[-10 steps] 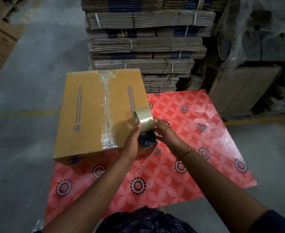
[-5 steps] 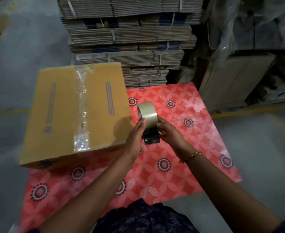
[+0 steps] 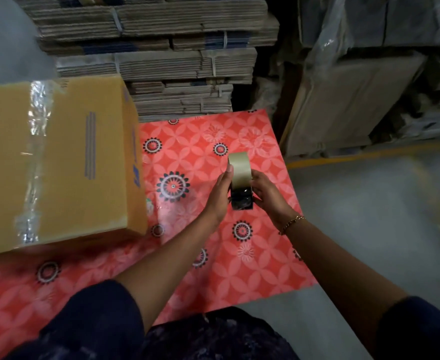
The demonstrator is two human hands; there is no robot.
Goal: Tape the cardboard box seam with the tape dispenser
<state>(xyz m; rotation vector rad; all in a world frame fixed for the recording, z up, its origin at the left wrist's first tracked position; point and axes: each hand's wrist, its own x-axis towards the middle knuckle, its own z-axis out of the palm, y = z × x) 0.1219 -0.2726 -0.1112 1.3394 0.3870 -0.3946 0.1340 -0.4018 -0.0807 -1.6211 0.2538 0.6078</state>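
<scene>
A person's left hand (image 3: 220,194) and right hand (image 3: 266,194) close from either side around a tape dispenser (image 3: 240,184), held upright above a red floral-patterned mat (image 3: 239,255). The left hand's fingers (image 3: 228,172) press flat against one face of the tape roll (image 3: 239,165), while the right hand's fingers wrap the opposite side lower down, near the dispenser's dark body (image 3: 241,201). The roll is pale beige and glossy, standing on edge at the top of the tool; the black body below it carries a shiny film of tape across its front. A thin gold-coloured bracelet (image 3: 290,224) circles the right wrist, and dark blue sleeves (image 3: 96,320) cover both upper arms.

Well apart from the hands, at the left of the frame, sits the cardboard box (image 3: 65,165), a tan-yellow carton resting on the mat with its top face toward the camera. A strip of clear tape (image 3: 35,162) runs the length of the top seam, wrinkled and catching the light, and laps over the near and far edges. Faint blue printed lines run parallel to the seam; blue markings show on the box's right side.

Beyond the mat, bundles of flattened cardboard (image 3: 156,48) are stacked and strapped, with plastic-wrapped cartons (image 3: 369,74) to the right on a grey concrete floor (image 3: 382,216).
</scene>
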